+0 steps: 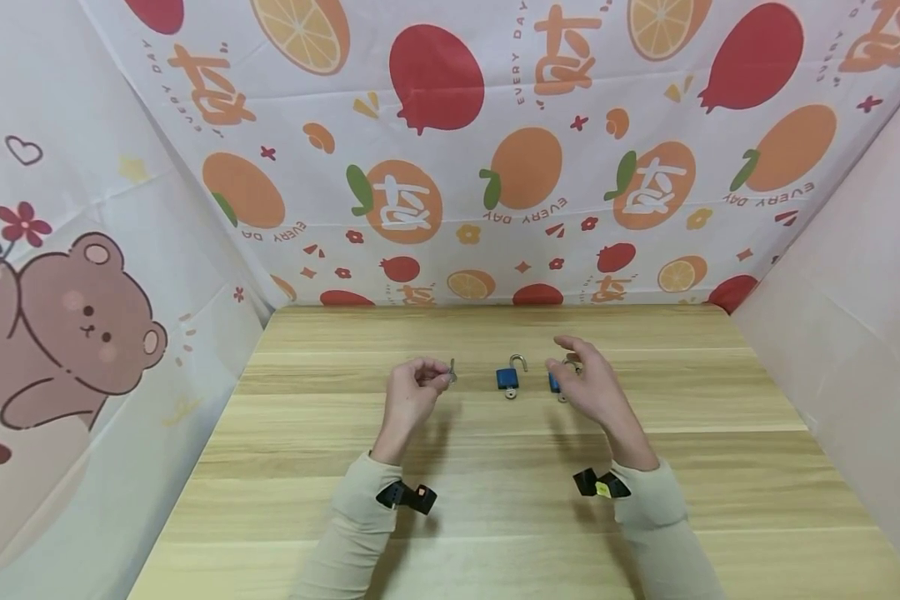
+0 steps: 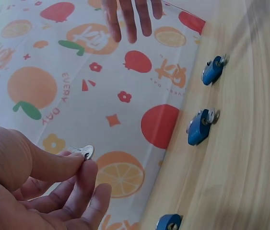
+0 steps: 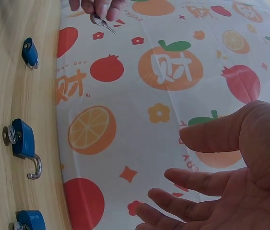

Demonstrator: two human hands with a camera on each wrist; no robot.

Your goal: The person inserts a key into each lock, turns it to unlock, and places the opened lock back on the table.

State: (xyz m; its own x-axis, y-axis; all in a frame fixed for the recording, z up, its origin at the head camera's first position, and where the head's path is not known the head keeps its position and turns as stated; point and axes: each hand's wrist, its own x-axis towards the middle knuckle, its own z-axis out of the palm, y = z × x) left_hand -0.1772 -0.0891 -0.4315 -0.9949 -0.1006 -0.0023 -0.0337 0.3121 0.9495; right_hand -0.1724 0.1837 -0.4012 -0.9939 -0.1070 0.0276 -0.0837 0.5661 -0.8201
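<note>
My left hand (image 1: 411, 398) pinches a small silver key (image 1: 452, 376) between thumb and fingertips, above the table. In the left wrist view the round head of the key (image 2: 88, 152) shows at the fingertips. To its right lies a blue padlock (image 1: 507, 379), shackle raised open, with a key in its keyhole. Over another blue padlock (image 1: 553, 382) with a key hovers my right hand (image 1: 591, 387), fingers spread and holding nothing, partly covering it. A third blue padlock (image 3: 29, 52) has a bare keyhole; the left hand hides it in the head view.
The padlocks lie in a row on a light wood-grain table (image 1: 487, 500). Behind it hangs a fruit-print cloth (image 1: 510, 242), with a bear-print cloth (image 1: 82, 317) on the left and a pale cloth (image 1: 855, 333) on the right. Each wrist wears a small black camera.
</note>
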